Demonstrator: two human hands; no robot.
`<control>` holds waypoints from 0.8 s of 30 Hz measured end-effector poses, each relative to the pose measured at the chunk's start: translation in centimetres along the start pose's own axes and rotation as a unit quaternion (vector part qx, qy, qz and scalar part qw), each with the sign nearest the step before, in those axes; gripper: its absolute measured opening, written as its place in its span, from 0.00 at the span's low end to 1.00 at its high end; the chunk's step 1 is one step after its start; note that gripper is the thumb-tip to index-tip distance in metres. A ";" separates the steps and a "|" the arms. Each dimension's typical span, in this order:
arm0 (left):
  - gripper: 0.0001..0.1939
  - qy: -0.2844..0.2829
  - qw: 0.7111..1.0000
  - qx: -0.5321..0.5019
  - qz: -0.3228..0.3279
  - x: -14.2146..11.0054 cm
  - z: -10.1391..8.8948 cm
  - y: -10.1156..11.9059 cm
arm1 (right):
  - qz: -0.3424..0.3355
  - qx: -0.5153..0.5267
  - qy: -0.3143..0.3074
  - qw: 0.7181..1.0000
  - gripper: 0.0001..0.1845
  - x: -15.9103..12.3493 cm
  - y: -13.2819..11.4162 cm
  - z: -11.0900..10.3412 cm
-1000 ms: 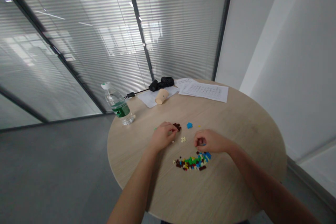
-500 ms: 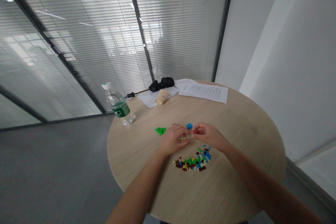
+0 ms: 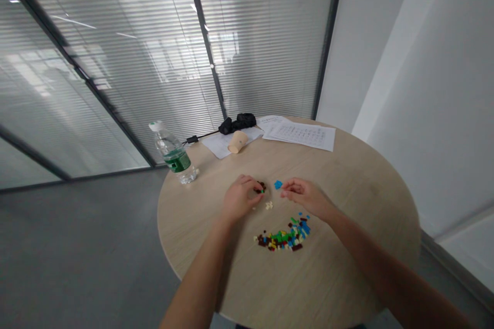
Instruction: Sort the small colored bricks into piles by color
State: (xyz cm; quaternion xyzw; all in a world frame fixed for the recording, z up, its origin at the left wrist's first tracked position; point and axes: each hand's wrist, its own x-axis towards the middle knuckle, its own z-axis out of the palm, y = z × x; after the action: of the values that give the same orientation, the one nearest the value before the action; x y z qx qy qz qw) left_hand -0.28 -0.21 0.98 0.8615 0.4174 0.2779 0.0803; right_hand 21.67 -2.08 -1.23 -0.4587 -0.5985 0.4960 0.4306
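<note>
My left hand [image 3: 241, 198] rests at a small stack of dark brown bricks [image 3: 261, 186], with a tiny green brick [image 3: 263, 191] showing at its fingertips. My right hand [image 3: 304, 197] reaches inward, its fingertips close beside a blue brick cluster [image 3: 278, 184] and apparently holding nothing. Between the hands and slightly lower lie a few cream bricks [image 3: 269, 205]. A curved heap of mixed small bricks [image 3: 281, 236] in green, blue, brown, red and yellow sits just below both hands. The green cluster seen earlier is out of sight, perhaps under my left hand.
The round wooden table [image 3: 347, 205] bears a plastic water bottle [image 3: 173, 154], a tipped paper cup [image 3: 238, 142], printed sheets [image 3: 299, 134] and a black bundle with a cable [image 3: 236, 124] at its far side. Glass walls with blinds stand behind.
My hands have parted from the middle. The left went back to the brown stack, and the green cluster beside it no longer shows. The right drew back slightly from the cream bricks.
</note>
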 end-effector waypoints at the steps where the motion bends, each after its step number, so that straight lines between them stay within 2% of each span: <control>1: 0.03 -0.008 0.999 0.024 -0.035 -0.1 -0.4 -0.4 | 0.005 -0.001 0.005 1.000 0.12 0.0 0.0 -0.1; 4: 0.05 -0.013 0.989 0.085 -0.118 -0.4 -1.0 -1.7 | 0.010 -0.005 0.011 1.000 0.11 0.1 -0.1 -0.4; 8: 0.08 0.006 0.972 0.145 -0.184 -0.8 -1.5 -2.7 | 0.008 -0.008 0.008 1.000 0.11 0.2 -0.1 -0.3; 24: 0.11 -0.019 0.948 0.152 -0.279 -1.0 -1.8 -3.1 | -0.007 -0.035 0.021 0.999 0.10 0.2 0.0 -0.7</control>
State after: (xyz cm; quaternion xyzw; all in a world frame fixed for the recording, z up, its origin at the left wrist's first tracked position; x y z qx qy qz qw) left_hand -3.86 0.83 0.96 0.7175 0.6770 0.1610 0.0304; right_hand 22.29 -1.73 -1.15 -0.4797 -0.6098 0.4619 0.4297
